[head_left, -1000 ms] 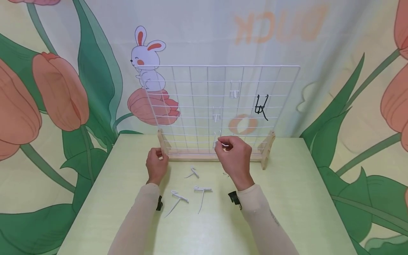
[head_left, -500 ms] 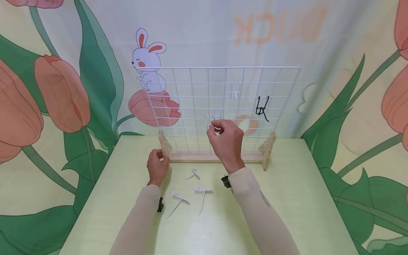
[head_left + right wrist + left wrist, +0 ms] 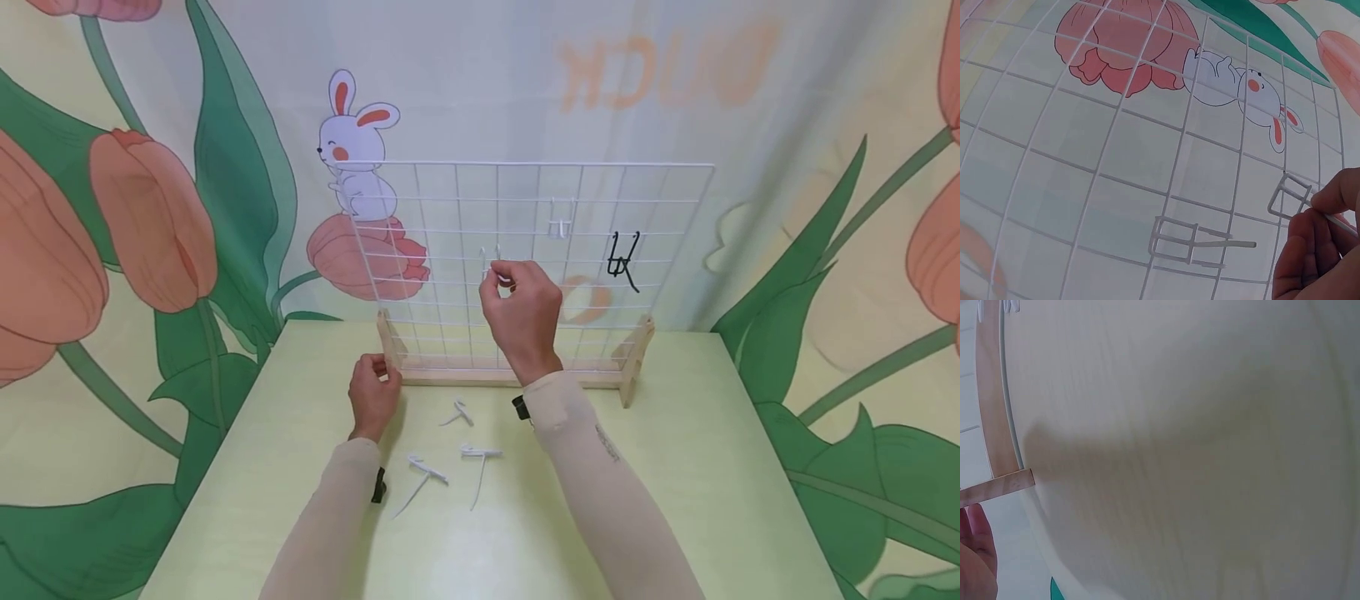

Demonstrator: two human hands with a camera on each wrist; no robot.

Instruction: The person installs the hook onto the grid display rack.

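My right hand [image 3: 522, 321] pinches the stem of a white wire hook [image 3: 1288, 197] in front of the white wire grid [image 3: 457, 200]. Its two prongs rise just above my fingertips, and whether they touch the grid wires I cannot tell. In the right wrist view, another white hook [image 3: 1175, 240] hangs on the grid near the held one. My left hand [image 3: 373, 397] grips the left wooden foot [image 3: 390, 342] of the grid's stand; in the left wrist view its fingers [image 3: 982, 528] rest against the wood.
Three loose white hooks lie on the table [image 3: 247, 500]: a small-looking one [image 3: 461, 413], a middle one [image 3: 480, 454] and a left one [image 3: 427, 473]. Higher on the grid hang a white hook [image 3: 560, 223] and a black hook [image 3: 622, 262]. A printed curtain [image 3: 480, 83] stands behind.
My right hand has risen and moved slightly left along the grid with the white hook, now covering the middle hung hook in the head view. The left hand stays on the wooden foot.
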